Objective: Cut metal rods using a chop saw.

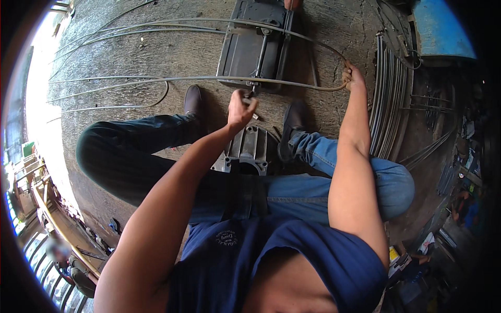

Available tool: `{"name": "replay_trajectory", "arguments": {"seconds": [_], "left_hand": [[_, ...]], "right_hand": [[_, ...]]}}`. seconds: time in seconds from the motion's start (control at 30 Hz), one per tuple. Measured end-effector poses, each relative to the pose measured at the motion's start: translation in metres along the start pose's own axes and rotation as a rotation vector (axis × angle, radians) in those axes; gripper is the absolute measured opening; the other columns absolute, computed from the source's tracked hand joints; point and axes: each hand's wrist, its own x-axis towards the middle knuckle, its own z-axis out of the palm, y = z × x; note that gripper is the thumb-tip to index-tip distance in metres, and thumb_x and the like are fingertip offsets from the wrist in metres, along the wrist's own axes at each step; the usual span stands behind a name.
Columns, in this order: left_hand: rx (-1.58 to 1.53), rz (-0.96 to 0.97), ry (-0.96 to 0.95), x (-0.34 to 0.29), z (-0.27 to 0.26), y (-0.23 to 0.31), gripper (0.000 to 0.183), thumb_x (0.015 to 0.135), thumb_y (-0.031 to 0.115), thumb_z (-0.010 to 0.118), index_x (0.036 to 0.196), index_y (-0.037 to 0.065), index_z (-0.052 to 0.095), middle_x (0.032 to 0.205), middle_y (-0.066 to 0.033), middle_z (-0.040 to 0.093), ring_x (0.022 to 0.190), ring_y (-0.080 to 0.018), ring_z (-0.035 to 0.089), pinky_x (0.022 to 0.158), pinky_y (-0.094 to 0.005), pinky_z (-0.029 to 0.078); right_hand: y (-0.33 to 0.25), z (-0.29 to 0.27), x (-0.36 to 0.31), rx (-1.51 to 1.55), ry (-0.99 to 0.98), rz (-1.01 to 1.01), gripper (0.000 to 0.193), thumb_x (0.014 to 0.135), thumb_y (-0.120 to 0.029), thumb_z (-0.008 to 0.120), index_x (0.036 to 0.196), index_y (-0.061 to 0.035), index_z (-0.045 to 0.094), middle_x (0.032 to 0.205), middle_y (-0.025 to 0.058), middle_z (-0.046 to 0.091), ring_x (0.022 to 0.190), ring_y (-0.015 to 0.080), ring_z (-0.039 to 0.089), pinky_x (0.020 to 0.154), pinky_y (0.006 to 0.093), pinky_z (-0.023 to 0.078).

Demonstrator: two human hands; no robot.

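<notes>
1. A long, thin steel rod (pixel 209 79) is seen, grey and slightly dull, running across the concrete floor (pixel 156 49) and passing through a dark metal bending jig (pixel 255 44).
2. The rod is curved at its right end, where the right hand (pixel 353 78) is clenched around it.
3. The left hand (pixel 241 110) is closed on a small lever (pixel 250 95) at the jig's near edge; the fingers are curled tight.
4. More rods (pixel 120 32) of the same kind are laid in long bends across the floor's far-left part, one of them looped back into a U shape (pixel 151 99).
5. A bundle of straight rods (pixel 389 94) is stacked along the floor's right side, beside a blue panel (pixel 441 28).
6. A grey cast-metal block (pixel 248 151) is placed between the dark shoes (pixel 194 100).
7. The floor is rough and stained; daylight is let in at the left, and clutter is seen at the right.
</notes>
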Motion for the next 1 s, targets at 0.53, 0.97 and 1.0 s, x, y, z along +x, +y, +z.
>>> {"name": "replay_trajectory", "arguments": {"seconds": [0.53, 0.97, 1.0], "left_hand": [[0.661, 0.235, -0.389, -0.039, 0.014, 0.011, 0.082, 0.082, 0.032, 0.065, 0.140, -0.013, 0.028, 0.143, -0.0292, 0.033, 0.137, -0.0398, 0.030, 0.116, -0.0472, 0.023], [0.718, -0.082, -0.277, -0.002, 0.025, 0.020, 0.086, 0.071, 0.054, 0.077, 0.118, -0.009, 0.044, 0.130, -0.0245, 0.043, 0.129, -0.0381, 0.040, 0.102, -0.0438, 0.041], [0.617, -0.109, -0.312, 0.003, 0.026, 0.015, 0.088, 0.071, 0.057, 0.077, 0.120, -0.009, 0.044, 0.130, -0.0248, 0.042, 0.128, -0.0381, 0.041, 0.100, -0.0438, 0.043]], "right_hand": [[0.001, -0.003, 0.006, 0.018, -0.005, -0.003, 0.023, 0.099, -0.027, 0.056, 0.094, -0.0051, 0.060, 0.054, -0.0041, 0.037, 0.041, 0.0070, 0.024, 0.042, 0.0243, 0.018], [0.002, -0.008, 0.012, 0.015, -0.037, 0.003, 0.026, 0.098, -0.031, 0.059, 0.095, -0.0055, 0.062, 0.053, -0.0060, 0.038, 0.041, 0.0062, 0.025, 0.042, 0.0239, 0.018], [0.002, -0.007, 0.011, 0.021, -0.036, 0.007, 0.026, 0.098, -0.031, 0.059, 0.095, -0.0056, 0.061, 0.054, -0.0060, 0.038, 0.040, 0.0061, 0.025, 0.042, 0.0239, 0.018]]}}
